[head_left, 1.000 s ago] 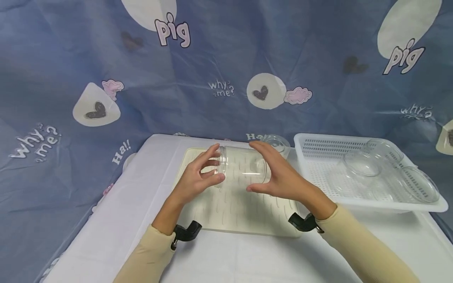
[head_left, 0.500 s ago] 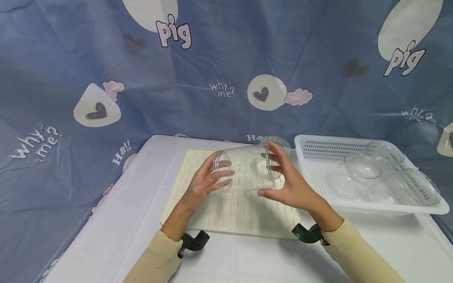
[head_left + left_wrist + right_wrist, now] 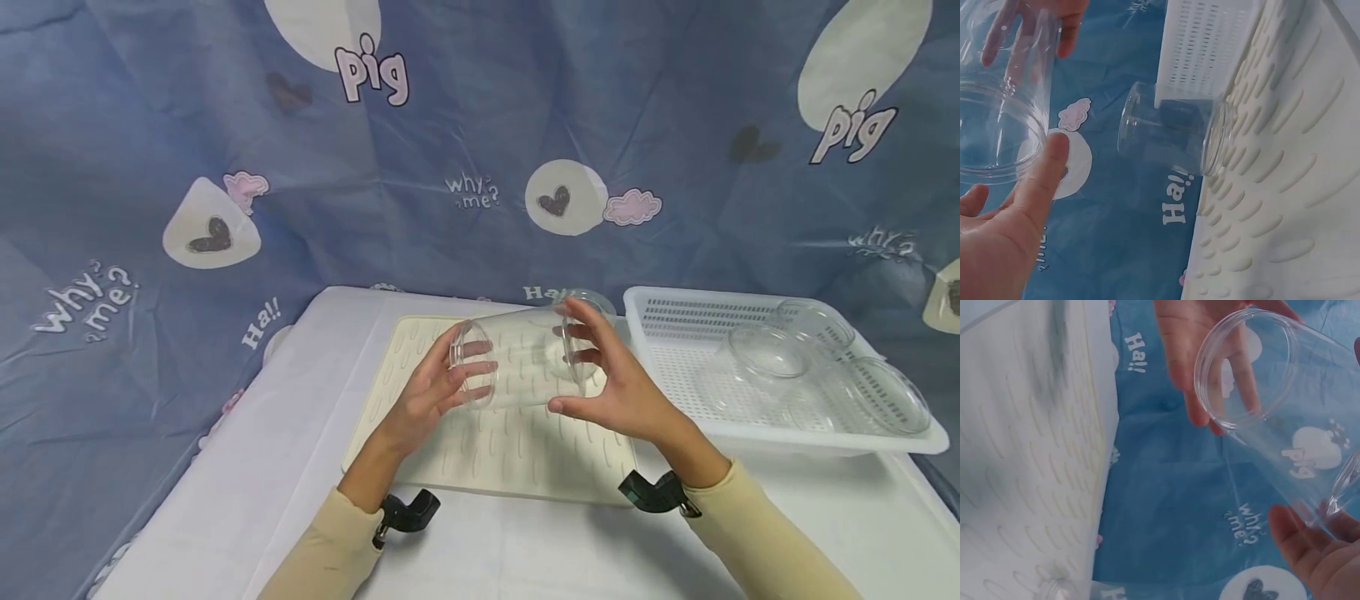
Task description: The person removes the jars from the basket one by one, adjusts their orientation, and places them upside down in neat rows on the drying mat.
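Holding one clear jar (image 3: pixel 525 358) sideways between left hand (image 3: pixel 420 400) and right hand (image 3: pixel 622 392)

One jar is held in the air above one cream mat (image 3: pixel 480 471), its long side lying roughly level. Its ridged left end is spanned by the left hand, the fingers spread and gently curved about it; how firmly it is gripped cannot be told. The other end is clasped by the right hand, thumb below and fingers curled round the back. One second jar (image 3: pixel 1172 128) is stood at the mat's back edge. In one white basket (image 3: pixel 780 435) to the right, at least three round rims of clear vessels (image 3: pixel 768 354) can be counted; the exact number is blurred by overlap. Two black wrist mounts (image 3: pixel 408 510) are worn.

By the left wrist view, the second jar's ridged end is shown against the mat, a detail largely hidden in the head view by the right hand. By the right wrist view, "pig" lettering on the blue backdrop (image 3: pixel 1166 506) is seen through the held jar.

Compared with one second ago, the jar has been turned so that its left rim is shown as a wider oval, and more of the fingers are now seen through the wall.
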`<state>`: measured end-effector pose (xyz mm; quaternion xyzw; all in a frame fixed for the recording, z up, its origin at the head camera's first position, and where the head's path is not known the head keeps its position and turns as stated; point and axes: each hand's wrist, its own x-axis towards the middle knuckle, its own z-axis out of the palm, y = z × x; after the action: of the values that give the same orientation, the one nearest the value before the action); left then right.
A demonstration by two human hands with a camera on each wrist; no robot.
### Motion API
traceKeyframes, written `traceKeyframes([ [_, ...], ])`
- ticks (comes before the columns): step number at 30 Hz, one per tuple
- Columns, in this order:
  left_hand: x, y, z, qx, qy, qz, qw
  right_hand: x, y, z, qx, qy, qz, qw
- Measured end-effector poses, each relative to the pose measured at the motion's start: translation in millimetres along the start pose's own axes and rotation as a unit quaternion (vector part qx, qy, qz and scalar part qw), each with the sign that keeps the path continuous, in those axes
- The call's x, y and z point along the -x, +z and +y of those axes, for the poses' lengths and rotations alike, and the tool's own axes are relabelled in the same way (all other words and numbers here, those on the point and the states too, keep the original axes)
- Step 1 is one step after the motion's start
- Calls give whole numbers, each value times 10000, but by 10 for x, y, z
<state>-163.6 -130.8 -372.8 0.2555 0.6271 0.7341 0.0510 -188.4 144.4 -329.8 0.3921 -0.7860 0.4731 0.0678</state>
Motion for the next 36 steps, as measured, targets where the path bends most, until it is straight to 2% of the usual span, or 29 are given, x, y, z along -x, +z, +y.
traceKeyframes([
  [3, 8, 1, -8, -484, 168, 81, 9987, -5, -19, -14, 47, -113, 80, 9999],
  [4, 10, 3, -11, -797, 280, 151, 9963, -7, -27, -17, 92, -148, 110, 9998],
  [6, 15, 12, -19, -1553, 483, 388, 9859, -13, -43, -26, 220, -191, 156, 9995],
  [8, 11, 21, -34, -2352, 650, 625, 9677, -24, -58, -29, 373, -178, 145, 9990],
  [10, 8, 44, -34, -3141, 732, 777, 9434, -33, -74, -33, 499, -128, 80, 9986],
  [12, 3, 72, -27, -3750, 698, 810, 9208, -55, -86, -45, 640, -97, -14, 9979],
  [15, 3, 110, -11, -4378, 495, 798, 8942, -118, -102, -72, 897, -153, -212, 9956],
  [17, 9, 126, -13, -4632, 326, 812, 8819, -180, -111, -103, 1104, -212, -412, 9928],
  [20, 25, 130, -21, -4804, 208, 892, 8723, -279, -129, -161, 1439, -298, -725, 9865],
  [26, 51, 85, -38, -4843, 260, 931, 8695, -443, -159, -306, 2086, -466, -1142, 9702],
  [28, 75, 43, -41, -4935, 279, 929, 8643, -491, -162, -346, 2189, -512, -1245, 9664],
  [30, 128, -18, -43, -5138, 296, 930, 8523, -535, -163, -373, 2273, -526, -1333, 9632],
  [31, 168, -56, -42, -5290, 291, 927, 8430, -554, -164, -382, 2308, -508, -1372, 9619],
  [34, 321, -177, -44, -5837, 151, 805, 8079, -598, -181, -390, 2374, -368, -1476, 9594],
  [36, 430, -257, -63, -6151, -16, 597, 7862, -625, -203, -380, 2415, -259, -1526, 9580],
])
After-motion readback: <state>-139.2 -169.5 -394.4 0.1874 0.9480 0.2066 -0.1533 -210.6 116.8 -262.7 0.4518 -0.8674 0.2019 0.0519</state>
